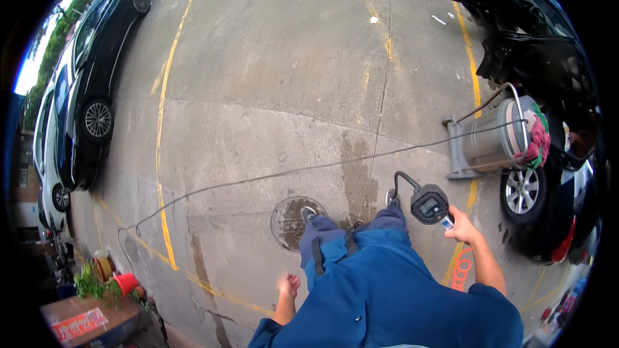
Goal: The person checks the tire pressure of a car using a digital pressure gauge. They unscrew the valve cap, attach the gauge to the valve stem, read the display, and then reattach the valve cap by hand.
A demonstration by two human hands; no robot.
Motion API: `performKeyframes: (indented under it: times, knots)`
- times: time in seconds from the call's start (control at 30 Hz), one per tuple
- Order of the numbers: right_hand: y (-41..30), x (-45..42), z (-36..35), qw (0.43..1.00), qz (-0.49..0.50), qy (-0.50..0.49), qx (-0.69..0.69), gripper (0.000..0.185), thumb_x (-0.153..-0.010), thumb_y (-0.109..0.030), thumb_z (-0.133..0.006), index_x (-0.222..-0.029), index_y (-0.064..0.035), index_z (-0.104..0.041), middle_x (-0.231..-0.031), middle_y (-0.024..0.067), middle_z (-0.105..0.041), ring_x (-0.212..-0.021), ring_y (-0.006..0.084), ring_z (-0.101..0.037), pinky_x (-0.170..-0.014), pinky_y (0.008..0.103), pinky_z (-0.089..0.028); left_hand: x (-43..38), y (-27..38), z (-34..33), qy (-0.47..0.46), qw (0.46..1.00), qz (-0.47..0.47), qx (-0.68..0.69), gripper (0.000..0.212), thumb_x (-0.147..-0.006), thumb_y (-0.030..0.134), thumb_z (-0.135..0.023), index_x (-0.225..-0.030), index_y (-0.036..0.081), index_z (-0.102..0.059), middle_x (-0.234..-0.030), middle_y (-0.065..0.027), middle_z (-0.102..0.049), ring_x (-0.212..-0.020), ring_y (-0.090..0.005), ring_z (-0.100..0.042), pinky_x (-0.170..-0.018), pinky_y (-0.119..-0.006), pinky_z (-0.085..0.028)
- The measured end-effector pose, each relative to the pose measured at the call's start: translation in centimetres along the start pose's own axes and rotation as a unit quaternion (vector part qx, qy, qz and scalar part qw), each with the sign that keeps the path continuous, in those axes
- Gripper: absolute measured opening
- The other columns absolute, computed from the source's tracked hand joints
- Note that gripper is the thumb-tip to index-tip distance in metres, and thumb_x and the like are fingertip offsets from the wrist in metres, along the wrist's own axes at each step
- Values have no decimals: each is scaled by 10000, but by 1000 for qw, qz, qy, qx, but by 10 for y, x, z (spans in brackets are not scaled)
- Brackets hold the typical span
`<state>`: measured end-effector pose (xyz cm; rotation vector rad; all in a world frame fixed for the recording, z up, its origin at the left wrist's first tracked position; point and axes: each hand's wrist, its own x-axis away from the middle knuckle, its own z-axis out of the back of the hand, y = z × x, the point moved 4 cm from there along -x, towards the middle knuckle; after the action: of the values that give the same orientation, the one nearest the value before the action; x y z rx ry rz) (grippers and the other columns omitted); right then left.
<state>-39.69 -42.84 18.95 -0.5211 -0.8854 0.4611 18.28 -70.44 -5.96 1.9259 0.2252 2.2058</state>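
My right hand is closed around the handle of a tire inflator gun with a digital gauge. A short black hose curves up from the gauge and bends over toward my shoe. Below the hand, a coiled orange air hose hangs beside my right arm; where it joins the tool is not clear. My left hand hangs at my left side with its fingers curled, and no object shows in it. A manhole cover lies partly under my left shoe.
A wheeled vacuum drum with cloths on top stands at right, beside a dark car's wheel. Its cable crosses the concrete. Parked cars line the left. Potted plants stand on a ledge at lower left.
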Motion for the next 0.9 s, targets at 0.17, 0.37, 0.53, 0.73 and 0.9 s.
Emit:
performKeyframes:
  times: [0.17, 0.37, 0.53, 0.73, 0.9]
  knots:
    - [-112, -40, -30, 996, 10, 79, -40, 621, -532, -177, -710, -1099, -1, -528, -876, 149, -599, -785, 241, -577, -733, 348, -481, -50, 172, 21, -20, 988, -134, -74, 265, -940, 313, -545, -965, 49, -533, -884, -97, -602, -756, -226, -617, -626, -330, -520]
    - [-211, -90, -58, 991, 38, 117, -54, 657, -537, -202, -717, -1134, 7, -540, -977, 184, -637, -904, 297, -629, -812, 374, -498, -65, 370, -45, -81, 952, -274, -114, 259, -948, 282, -544, -954, 24, -527, -906, -118, -601, -812, -242, -618, -658, -335, -513]
    - [-263, -174, -104, 983, 75, 128, -111, 666, -549, -210, -730, -1150, -7, -530, -1006, 197, -645, -952, 323, -638, -817, 392, -504, -59, 464, -128, -134, 959, -226, -101, 296, -944, 301, -553, -975, 8, -525, -931, -128, -604, -832, -288, -619, -673, -361, -524]
    - [-338, -306, -125, 974, 69, 189, -103, 606, -596, -268, -709, -1120, -27, -525, -984, 221, -650, -918, 381, -636, -769, 433, -507, -103, 609, -187, -154, 941, -263, -148, 299, -943, 312, -555, -961, 16, -522, -904, -141, -596, -779, -300, -608, -643, -401, -518]
    - [-426, -402, -92, 972, 12, 211, -107, 550, -609, -271, -695, -1083, -50, -524, -868, 210, -656, -805, 401, -640, -676, 483, -500, -168, 744, -214, -145, 962, -73, -219, 388, -962, 410, -460, -876, 44, -556, -865, -129, -599, -776, -330, -600, -682, -454, -497]
